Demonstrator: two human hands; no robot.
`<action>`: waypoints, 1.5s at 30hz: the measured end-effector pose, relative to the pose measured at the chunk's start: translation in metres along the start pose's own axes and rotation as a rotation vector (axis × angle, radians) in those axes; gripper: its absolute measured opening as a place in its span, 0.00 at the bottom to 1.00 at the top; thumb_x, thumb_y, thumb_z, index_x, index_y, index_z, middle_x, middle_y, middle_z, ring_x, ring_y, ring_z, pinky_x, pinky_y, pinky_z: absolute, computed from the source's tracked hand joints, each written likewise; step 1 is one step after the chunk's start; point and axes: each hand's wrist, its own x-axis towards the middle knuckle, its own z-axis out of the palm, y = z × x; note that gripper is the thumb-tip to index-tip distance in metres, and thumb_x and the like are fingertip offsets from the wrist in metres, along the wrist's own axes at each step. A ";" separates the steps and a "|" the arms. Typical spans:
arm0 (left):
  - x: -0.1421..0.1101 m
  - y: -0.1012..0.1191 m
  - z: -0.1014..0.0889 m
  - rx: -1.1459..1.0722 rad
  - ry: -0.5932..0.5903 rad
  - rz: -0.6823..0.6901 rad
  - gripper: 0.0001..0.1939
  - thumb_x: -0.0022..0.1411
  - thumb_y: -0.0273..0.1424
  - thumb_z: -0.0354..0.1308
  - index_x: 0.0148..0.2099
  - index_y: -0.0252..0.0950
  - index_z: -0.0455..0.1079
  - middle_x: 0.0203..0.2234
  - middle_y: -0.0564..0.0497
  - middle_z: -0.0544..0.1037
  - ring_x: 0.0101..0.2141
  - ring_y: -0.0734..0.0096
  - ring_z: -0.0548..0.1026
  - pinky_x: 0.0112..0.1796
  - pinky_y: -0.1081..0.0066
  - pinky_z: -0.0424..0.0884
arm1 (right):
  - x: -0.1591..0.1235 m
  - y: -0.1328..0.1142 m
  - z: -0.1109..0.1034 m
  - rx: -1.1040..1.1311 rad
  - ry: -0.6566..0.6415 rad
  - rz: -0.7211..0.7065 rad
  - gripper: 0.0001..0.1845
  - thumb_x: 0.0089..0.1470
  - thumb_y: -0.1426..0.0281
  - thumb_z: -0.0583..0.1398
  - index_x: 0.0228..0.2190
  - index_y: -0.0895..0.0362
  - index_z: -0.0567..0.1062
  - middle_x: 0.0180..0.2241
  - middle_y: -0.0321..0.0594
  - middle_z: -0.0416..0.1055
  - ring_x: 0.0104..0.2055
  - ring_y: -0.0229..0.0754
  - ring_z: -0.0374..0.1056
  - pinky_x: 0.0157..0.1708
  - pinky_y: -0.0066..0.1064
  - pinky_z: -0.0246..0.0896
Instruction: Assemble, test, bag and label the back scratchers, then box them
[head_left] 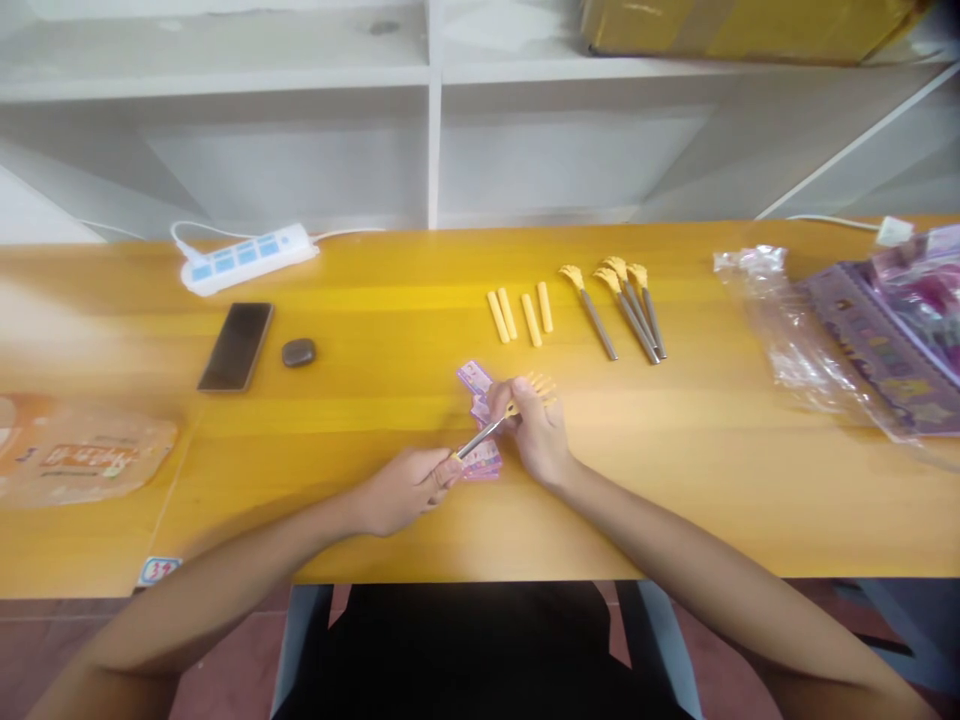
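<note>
Both hands hold one back scratcher (481,437), which has a thin metal rod and a yellow claw-shaped head. My left hand (405,490) is closed around its lower end, where a bit of yellow shows by the fingers. At the other end, my right hand (541,440) grips it just below the claw, whose prongs stick out past the fingers. Purple printed cards (481,462) lie on the table under the hands, partly covered by them. Beyond lie several loose yellow handle tubes (531,320) and several other back scratchers (630,310) with grey rods and yellow heads.
A power strip (251,260), a phone (236,347) and a small dark case (298,352) lie to the left on the wooden table (360,330). An orange plastic bag (97,450) is at far left. Clear plastic wrappers (787,320) and a purple printed box (877,340) are at right.
</note>
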 end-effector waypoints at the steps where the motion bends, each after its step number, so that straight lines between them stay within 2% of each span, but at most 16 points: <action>1: 0.000 0.000 0.000 0.007 0.005 -0.001 0.30 0.74 0.62 0.43 0.34 0.41 0.56 0.23 0.59 0.58 0.23 0.75 0.56 0.25 0.72 0.55 | 0.000 0.001 0.000 -0.004 0.003 0.005 0.35 0.68 0.41 0.56 0.20 0.53 0.73 0.21 0.38 0.62 0.27 0.42 0.61 0.33 0.36 0.60; 6: -0.001 0.000 -0.001 0.045 -0.003 0.015 0.30 0.74 0.61 0.42 0.33 0.40 0.56 0.23 0.58 0.59 0.24 0.75 0.57 0.26 0.72 0.56 | -0.001 0.000 0.002 -0.012 -0.003 -0.007 0.35 0.68 0.40 0.55 0.20 0.52 0.73 0.21 0.38 0.62 0.28 0.43 0.62 0.35 0.38 0.62; 12: -0.005 0.002 -0.004 0.074 -0.086 0.076 0.28 0.77 0.57 0.42 0.33 0.40 0.56 0.23 0.58 0.60 0.24 0.74 0.58 0.27 0.71 0.57 | -0.007 -0.030 0.000 -0.077 -0.112 -0.096 0.36 0.69 0.41 0.54 0.21 0.53 0.76 0.24 0.41 0.67 0.31 0.44 0.64 0.41 0.40 0.64; 14: -0.005 0.005 -0.008 0.147 -0.092 0.092 0.28 0.77 0.56 0.43 0.33 0.39 0.57 0.24 0.57 0.61 0.25 0.74 0.59 0.29 0.71 0.56 | -0.007 -0.036 -0.002 -0.116 -0.150 -0.061 0.36 0.69 0.40 0.54 0.24 0.54 0.78 0.24 0.40 0.66 0.29 0.42 0.62 0.38 0.38 0.64; 16: -0.003 0.008 -0.013 0.279 -0.032 0.088 0.27 0.75 0.55 0.49 0.33 0.39 0.58 0.26 0.57 0.61 0.27 0.74 0.59 0.29 0.71 0.55 | -0.004 -0.034 -0.003 -0.106 -0.150 0.026 0.36 0.66 0.38 0.55 0.27 0.55 0.79 0.21 0.36 0.62 0.25 0.39 0.57 0.31 0.35 0.60; 20: 0.004 0.018 -0.022 0.575 0.262 0.021 0.23 0.73 0.49 0.53 0.31 0.40 0.55 0.24 0.58 0.61 0.26 0.72 0.59 0.29 0.69 0.52 | 0.005 -0.024 0.002 0.048 -0.187 0.132 0.35 0.63 0.36 0.58 0.30 0.56 0.77 0.17 0.25 0.45 0.20 0.34 0.45 0.26 0.31 0.54; 24: 0.007 0.033 -0.025 0.877 0.452 -0.038 0.15 0.72 0.40 0.54 0.33 0.41 0.58 0.25 0.54 0.71 0.27 0.66 0.69 0.31 0.68 0.53 | 0.012 -0.025 0.006 0.130 -0.177 0.139 0.34 0.61 0.36 0.60 0.31 0.56 0.77 0.18 0.24 0.44 0.19 0.32 0.45 0.23 0.29 0.54; 27: 0.007 0.046 -0.029 1.110 0.521 -0.113 0.13 0.74 0.39 0.51 0.35 0.40 0.64 0.28 0.49 0.77 0.30 0.62 0.75 0.31 0.67 0.53 | 0.011 -0.031 0.005 0.176 -0.142 0.150 0.34 0.59 0.36 0.63 0.32 0.56 0.78 0.18 0.23 0.43 0.18 0.32 0.45 0.21 0.29 0.53; 30: 0.010 0.057 -0.034 1.282 0.524 -0.164 0.16 0.76 0.38 0.48 0.37 0.39 0.71 0.30 0.45 0.81 0.33 0.58 0.79 0.30 0.66 0.54 | 0.008 -0.034 0.006 0.216 -0.095 0.130 0.33 0.58 0.38 0.65 0.31 0.57 0.78 0.18 0.23 0.41 0.18 0.31 0.41 0.19 0.27 0.49; 34: 0.016 0.067 -0.050 1.432 0.562 -0.204 0.16 0.74 0.34 0.48 0.41 0.38 0.77 0.34 0.41 0.84 0.36 0.54 0.82 0.31 0.66 0.58 | 0.012 -0.038 0.000 0.287 0.073 0.053 0.32 0.57 0.39 0.66 0.31 0.57 0.78 0.19 0.24 0.42 0.19 0.30 0.39 0.19 0.26 0.40; 36: 0.012 0.070 -0.067 1.484 0.616 -0.227 0.16 0.73 0.30 0.48 0.43 0.38 0.78 0.36 0.41 0.85 0.38 0.54 0.83 0.32 0.66 0.60 | 0.021 -0.044 -0.021 0.311 0.205 -0.005 0.30 0.57 0.41 0.68 0.32 0.58 0.78 0.20 0.24 0.42 0.20 0.29 0.39 0.19 0.25 0.38; 37: 0.007 0.070 -0.079 1.516 0.642 -0.244 0.16 0.72 0.28 0.47 0.42 0.37 0.79 0.36 0.40 0.85 0.37 0.54 0.83 0.32 0.67 0.60 | 0.025 -0.049 -0.038 0.318 0.272 -0.032 0.29 0.56 0.43 0.69 0.32 0.58 0.78 0.20 0.23 0.42 0.20 0.29 0.39 0.19 0.24 0.38; 40: -0.017 0.062 -0.124 1.625 0.728 -0.281 0.16 0.70 0.26 0.47 0.40 0.35 0.78 0.34 0.40 0.84 0.35 0.54 0.82 0.30 0.66 0.57 | 0.035 -0.069 -0.115 0.323 0.477 -0.104 0.26 0.59 0.47 0.69 0.29 0.56 0.73 0.20 0.23 0.43 0.20 0.29 0.40 0.18 0.22 0.39; 42: -0.036 0.053 -0.151 1.687 0.811 -0.281 0.17 0.71 0.27 0.46 0.39 0.35 0.77 0.31 0.40 0.82 0.35 0.54 0.81 0.29 0.66 0.56 | 0.033 -0.084 -0.173 0.317 0.612 -0.166 0.26 0.60 0.51 0.69 0.26 0.55 0.68 0.19 0.25 0.49 0.19 0.29 0.39 0.16 0.22 0.38; 44: -0.049 0.044 -0.168 1.709 0.806 -0.285 0.18 0.72 0.28 0.46 0.37 0.35 0.77 0.32 0.39 0.83 0.34 0.53 0.80 0.29 0.66 0.56 | 0.025 -0.093 -0.222 0.270 0.628 -0.162 0.22 0.61 0.55 0.70 0.27 0.55 0.69 0.18 0.24 0.48 0.18 0.28 0.36 0.15 0.21 0.37; 45: -0.052 0.041 -0.172 1.710 0.790 -0.286 0.18 0.72 0.28 0.46 0.37 0.35 0.78 0.32 0.40 0.83 0.34 0.54 0.80 0.29 0.66 0.55 | 0.021 -0.095 -0.239 0.260 0.608 -0.115 0.21 0.62 0.56 0.70 0.27 0.55 0.71 0.17 0.24 0.46 0.18 0.28 0.36 0.15 0.21 0.37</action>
